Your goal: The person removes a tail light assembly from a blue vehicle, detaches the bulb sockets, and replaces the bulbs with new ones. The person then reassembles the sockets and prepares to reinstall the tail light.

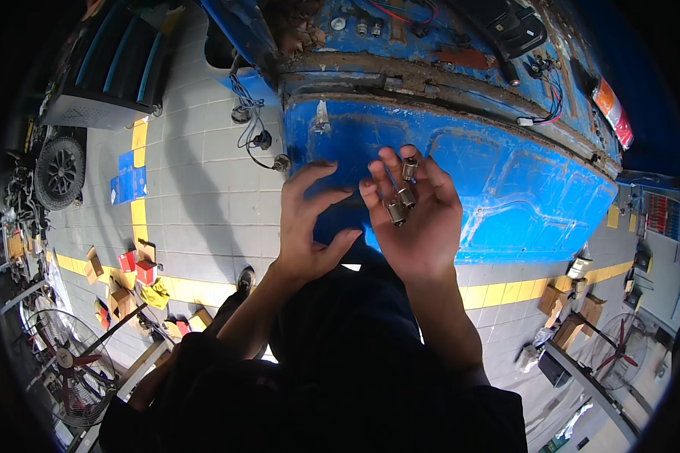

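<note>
My right hand (425, 219) is palm up with its fingers curled, cradling small automotive light bulbs with metal bases. One bulb (409, 169) lies near the fingertips, another bulb (406, 198) and a third bulb (397, 214) rest lower across the fingers. To the left, my left hand (310, 226) is raised with fingers apart and bent, holding nothing. Both hands are above a blue vehicle panel (521, 189), worn and stained. On the blue ledge beyond it stand a few small metal-and-glass pieces (363, 27), too small to make out clearly.
Grey wires with sockets (258, 140) hang at the panel's left end. A connector with thin wires (527, 121) and a black plastic part (510, 30) lie on the ledge. A cabinet (106, 75), a wheel (60, 174), fans (66, 362) and cardboard boxes (121, 302) stand around.
</note>
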Demonstrator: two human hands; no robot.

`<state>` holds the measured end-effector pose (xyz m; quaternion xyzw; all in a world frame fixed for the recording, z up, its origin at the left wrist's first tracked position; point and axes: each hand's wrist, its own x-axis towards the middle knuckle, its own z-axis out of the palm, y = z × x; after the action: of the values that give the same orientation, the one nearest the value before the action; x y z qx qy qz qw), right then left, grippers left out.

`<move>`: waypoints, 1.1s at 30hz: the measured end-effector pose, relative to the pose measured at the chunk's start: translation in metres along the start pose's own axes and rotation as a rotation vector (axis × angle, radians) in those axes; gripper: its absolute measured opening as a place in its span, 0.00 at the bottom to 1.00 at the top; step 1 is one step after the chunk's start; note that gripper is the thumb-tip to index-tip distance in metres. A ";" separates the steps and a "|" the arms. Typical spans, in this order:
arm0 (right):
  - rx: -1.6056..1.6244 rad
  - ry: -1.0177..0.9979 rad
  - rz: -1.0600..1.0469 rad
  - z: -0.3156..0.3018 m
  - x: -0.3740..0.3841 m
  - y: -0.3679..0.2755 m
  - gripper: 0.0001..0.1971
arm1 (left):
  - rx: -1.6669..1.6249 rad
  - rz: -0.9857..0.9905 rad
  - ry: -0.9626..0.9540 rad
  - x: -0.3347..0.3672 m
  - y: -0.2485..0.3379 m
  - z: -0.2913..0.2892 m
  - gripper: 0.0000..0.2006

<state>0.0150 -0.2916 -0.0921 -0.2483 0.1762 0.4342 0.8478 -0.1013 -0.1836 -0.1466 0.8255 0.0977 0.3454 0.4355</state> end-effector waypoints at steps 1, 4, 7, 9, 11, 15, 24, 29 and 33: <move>0.004 0.003 -0.002 -0.002 -0.004 -0.008 0.13 | 0.030 0.058 -0.044 0.010 0.012 0.007 0.21; -0.011 -0.071 -0.031 -0.020 -0.011 -0.032 0.12 | 0.101 0.117 -0.148 0.031 0.043 0.038 0.21; 0.008 -0.126 -0.016 -0.053 -0.020 -0.061 0.11 | 0.157 0.130 -0.209 0.036 0.062 0.082 0.16; -0.029 -0.180 0.002 -0.084 -0.022 -0.081 0.11 | 0.193 0.075 -0.181 0.028 0.071 0.118 0.12; -0.086 -0.146 0.046 -0.114 -0.029 -0.100 0.12 | 0.198 -0.012 -0.182 0.015 0.081 0.158 0.11; -0.007 0.033 0.160 -0.166 -0.031 -0.137 0.10 | 0.238 -0.130 -0.228 -0.002 0.097 0.227 0.15; -0.895 0.040 -0.929 -0.209 0.125 -0.415 0.11 | 0.181 -0.367 -0.184 -0.041 0.128 0.263 0.16; -1.938 0.482 -1.045 -0.152 0.200 -0.506 0.15 | 0.238 -0.468 -0.078 -0.076 0.116 0.256 0.10; -2.247 0.420 -1.022 -0.138 0.236 -0.502 0.14 | 0.290 -0.562 -0.013 -0.087 0.112 0.248 0.08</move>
<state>0.5492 -0.4683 -0.1918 -0.9378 -0.2760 -0.0819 0.1943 -0.0188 -0.4523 -0.1953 0.8220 0.3674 0.1887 0.3921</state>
